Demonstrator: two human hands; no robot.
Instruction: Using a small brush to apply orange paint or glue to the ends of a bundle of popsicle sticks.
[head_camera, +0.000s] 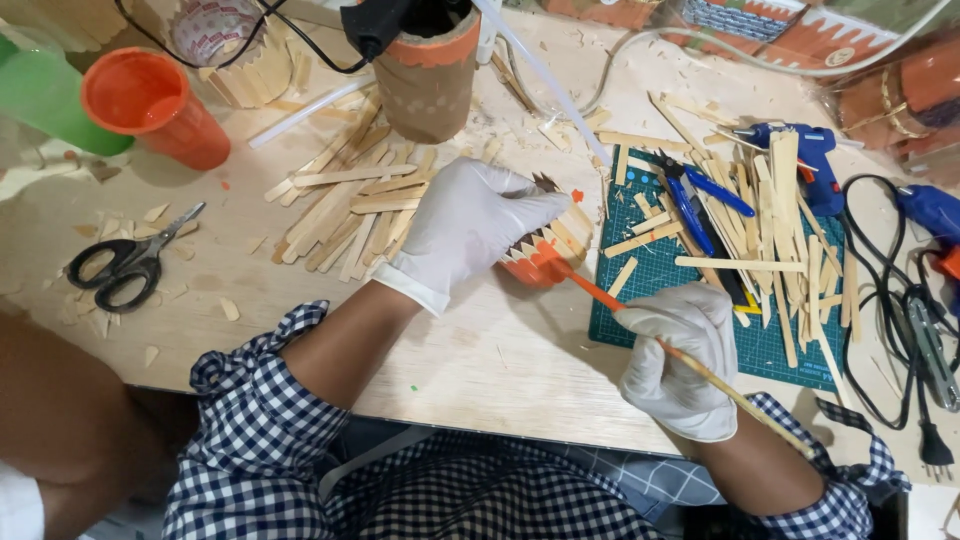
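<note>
My left hand (470, 225), in a white glove, grips a small cup-shaped holder (555, 245) made of wooden sticks with pointed tips, partly painted orange. My right hand (675, 360), also gloved, holds a long thin paintbrush (660, 343) whose orange-coated tip touches the holder's lower side. Both hands work at the middle of a wooden table (480, 350), beside a green cutting mat (650, 275).
Loose wooden sticks (350, 205) lie piled left of the holder and across the mat. Black scissors (125, 265) lie at left, orange cup (150, 105) and green cup (45, 95) at back left. Blue glue guns (815, 160) and black cables (890, 300) sit at right, blue cutters (695, 195) on the mat.
</note>
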